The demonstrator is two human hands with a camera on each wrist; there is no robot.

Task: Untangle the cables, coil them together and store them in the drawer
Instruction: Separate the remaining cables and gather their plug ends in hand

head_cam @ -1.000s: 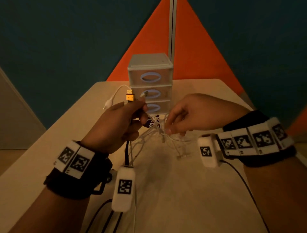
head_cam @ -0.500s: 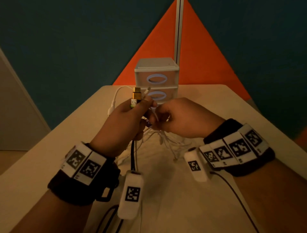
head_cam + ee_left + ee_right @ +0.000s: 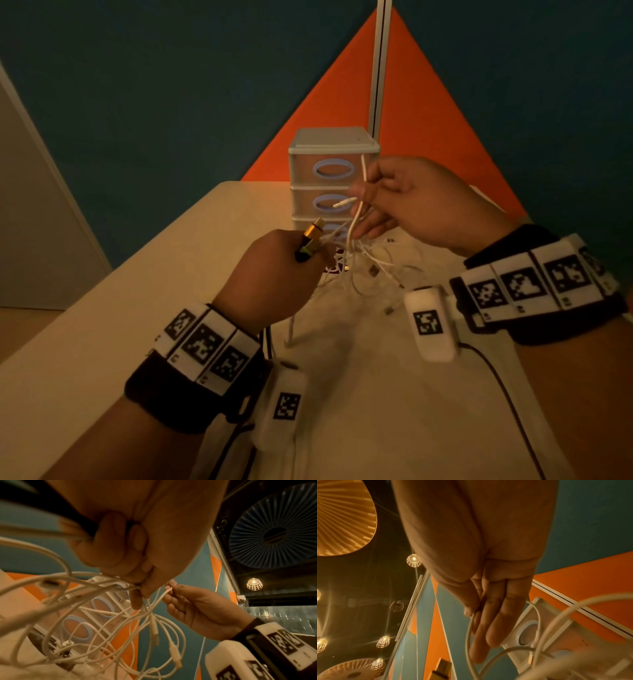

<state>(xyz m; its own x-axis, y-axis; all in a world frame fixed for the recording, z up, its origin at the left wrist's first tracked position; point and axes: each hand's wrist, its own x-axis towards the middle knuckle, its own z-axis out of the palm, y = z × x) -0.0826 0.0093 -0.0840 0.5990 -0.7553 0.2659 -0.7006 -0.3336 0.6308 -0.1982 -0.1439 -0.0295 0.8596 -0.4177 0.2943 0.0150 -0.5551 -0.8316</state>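
A tangle of thin white cables [image 3: 370, 270] hangs over the table between my hands, seen close in the left wrist view as several loops [image 3: 120, 632]. My left hand [image 3: 274, 274] grips a bunch of cable ends, with a gold plug [image 3: 311, 238] sticking out above the fist. My right hand [image 3: 404, 202] is raised in front of the drawer unit and pinches one white cable [image 3: 356, 214] between thumb and forefinger, its other fingers straight [image 3: 489, 632]. The small three-drawer unit [image 3: 334, 144] stands behind, all drawers closed.
The beige table [image 3: 171, 274] narrows toward a teal and orange partition. Black leads [image 3: 496, 383] run from the wrist cameras across the near table. Lamps hang overhead in both wrist views.
My right hand has drawn away from the left, rising up and to the right with one white cable pulled out of the bunch. My left hand has dropped slightly, still gripping the plug ends.
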